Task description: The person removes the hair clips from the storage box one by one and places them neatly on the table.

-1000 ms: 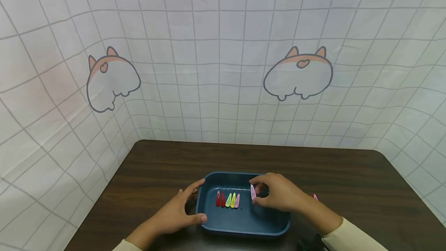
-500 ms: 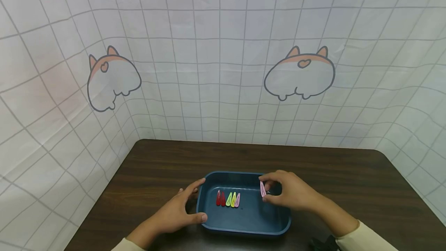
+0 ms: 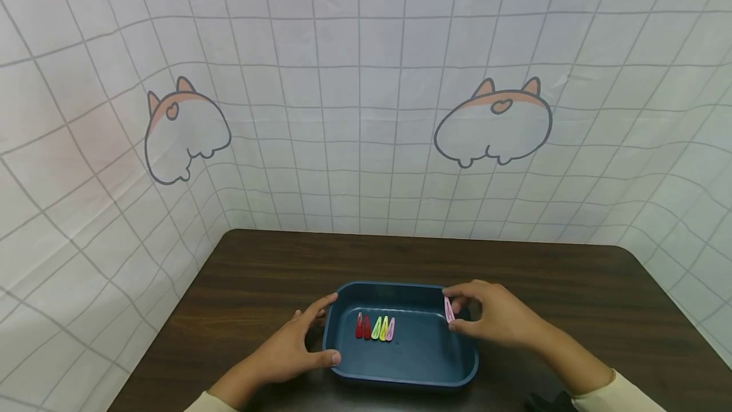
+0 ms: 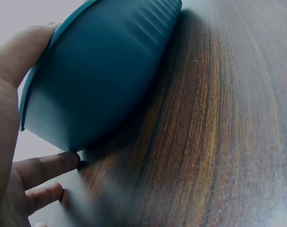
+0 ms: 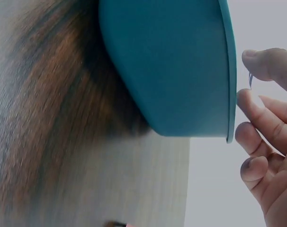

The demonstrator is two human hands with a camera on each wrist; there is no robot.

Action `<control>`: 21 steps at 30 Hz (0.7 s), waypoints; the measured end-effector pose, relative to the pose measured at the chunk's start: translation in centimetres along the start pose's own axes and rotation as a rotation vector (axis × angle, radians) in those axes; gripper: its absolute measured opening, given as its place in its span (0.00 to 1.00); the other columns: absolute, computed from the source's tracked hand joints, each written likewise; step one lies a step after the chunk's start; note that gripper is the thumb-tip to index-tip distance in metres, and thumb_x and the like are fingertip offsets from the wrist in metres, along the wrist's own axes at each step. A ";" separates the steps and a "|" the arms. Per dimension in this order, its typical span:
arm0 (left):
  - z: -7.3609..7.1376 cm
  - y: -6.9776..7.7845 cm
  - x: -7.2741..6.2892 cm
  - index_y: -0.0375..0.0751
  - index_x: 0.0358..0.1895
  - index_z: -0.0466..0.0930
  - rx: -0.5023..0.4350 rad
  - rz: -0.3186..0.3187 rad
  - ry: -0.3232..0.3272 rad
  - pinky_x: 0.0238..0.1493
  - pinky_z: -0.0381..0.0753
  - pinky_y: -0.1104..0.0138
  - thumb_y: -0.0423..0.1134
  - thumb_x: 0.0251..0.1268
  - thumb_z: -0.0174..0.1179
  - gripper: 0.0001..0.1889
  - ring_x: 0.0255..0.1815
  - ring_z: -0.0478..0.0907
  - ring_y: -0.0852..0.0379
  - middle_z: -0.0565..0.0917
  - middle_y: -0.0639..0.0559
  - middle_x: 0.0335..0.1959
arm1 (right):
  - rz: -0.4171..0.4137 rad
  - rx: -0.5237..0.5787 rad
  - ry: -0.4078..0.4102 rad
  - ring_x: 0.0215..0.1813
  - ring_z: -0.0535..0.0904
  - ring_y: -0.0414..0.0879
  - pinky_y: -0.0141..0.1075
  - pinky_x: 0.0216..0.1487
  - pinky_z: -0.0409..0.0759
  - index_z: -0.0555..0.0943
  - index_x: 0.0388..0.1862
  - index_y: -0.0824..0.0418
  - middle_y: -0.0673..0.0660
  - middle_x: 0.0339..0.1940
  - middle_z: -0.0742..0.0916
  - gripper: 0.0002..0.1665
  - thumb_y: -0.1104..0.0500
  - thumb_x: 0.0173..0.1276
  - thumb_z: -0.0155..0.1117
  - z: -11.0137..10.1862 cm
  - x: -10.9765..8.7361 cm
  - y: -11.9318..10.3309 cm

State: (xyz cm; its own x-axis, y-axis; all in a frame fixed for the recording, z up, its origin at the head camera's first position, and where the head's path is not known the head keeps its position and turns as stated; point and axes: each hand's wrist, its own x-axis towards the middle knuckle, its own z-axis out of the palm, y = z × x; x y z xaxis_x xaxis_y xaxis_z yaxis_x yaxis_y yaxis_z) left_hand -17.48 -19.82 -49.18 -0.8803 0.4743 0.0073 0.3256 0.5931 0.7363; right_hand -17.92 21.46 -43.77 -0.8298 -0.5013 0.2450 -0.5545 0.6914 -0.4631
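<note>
A blue rectangular tray [image 3: 412,361] stands on the table. Inside it, at the left, several snap hair clips lie in a row: two red clips [image 3: 363,326], a green clip [image 3: 376,328], a yellow clip [image 3: 384,329] and a pink clip [image 3: 391,329]. My left hand [image 3: 286,348] spans the tray's left end, thumb and forefinger touching the rim, fingers fairly straight. Between thumb and forefinger my right hand [image 3: 503,316] pinches another pink hair clip [image 3: 448,310], held over the tray's right end. That clip appears as a thin dark sliver in the right wrist view.
The dark wooden table [image 3: 274,259] reaches back to a white gridded curtain [image 3: 366,113] with cartoon prints. A black object [image 3: 549,402], too cut off to name, lies by my right sleeve. A small dark-and-pink thing [image 5: 117,223] shows at the right wrist view's bottom edge.
My right hand has carried the pinched pink hair clip steadily rightward across the tray, away from the row. My left hand and the clips in the row have stayed put.
</note>
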 end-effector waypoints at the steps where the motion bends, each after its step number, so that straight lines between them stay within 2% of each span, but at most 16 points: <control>1: 0.0 0.0 0.0 0.65 0.81 0.53 -0.001 0.002 0.000 0.75 0.37 0.33 0.60 0.61 0.71 0.49 0.71 0.72 0.43 0.73 0.41 0.72 | 0.004 -0.003 0.003 0.44 0.77 0.36 0.39 0.48 0.79 0.84 0.60 0.57 0.33 0.36 0.82 0.31 0.49 0.60 0.81 -0.1 -0.1 0.1; 6: 0.0 -0.1 0.0 0.66 0.81 0.52 0.002 0.002 0.000 0.75 0.36 0.33 0.60 0.61 0.71 0.49 0.71 0.72 0.43 0.73 0.41 0.72 | 0.017 0.006 0.017 0.47 0.79 0.37 0.44 0.51 0.81 0.83 0.61 0.54 0.33 0.37 0.83 0.31 0.45 0.61 0.79 -0.5 -0.8 0.7; 15: 0.1 -0.3 0.1 0.63 0.82 0.53 0.004 0.013 0.001 0.75 0.37 0.33 0.59 0.61 0.71 0.48 0.71 0.72 0.44 0.73 0.42 0.72 | 0.033 0.020 0.021 0.43 0.78 0.37 0.38 0.43 0.79 0.83 0.61 0.55 0.34 0.38 0.83 0.30 0.46 0.62 0.79 -1.0 -1.7 1.6; 21: 0.2 -0.4 0.2 0.63 0.82 0.53 0.003 0.019 0.004 0.74 0.36 0.33 0.58 0.62 0.71 0.48 0.71 0.72 0.44 0.72 0.42 0.72 | 0.076 0.101 -0.025 0.25 0.78 0.36 0.34 0.30 0.80 0.81 0.64 0.58 0.40 0.40 0.84 0.32 0.48 0.63 0.78 -1.2 -2.3 2.3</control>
State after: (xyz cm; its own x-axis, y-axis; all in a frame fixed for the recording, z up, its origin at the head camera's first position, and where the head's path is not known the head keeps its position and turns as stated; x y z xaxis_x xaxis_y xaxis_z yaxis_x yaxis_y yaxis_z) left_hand -17.72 -19.86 -49.57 -0.8754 0.4829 0.0238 0.3434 0.5864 0.7337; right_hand -17.36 24.82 -44.41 -0.8666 -0.4633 0.1851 -0.4799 0.6726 -0.5634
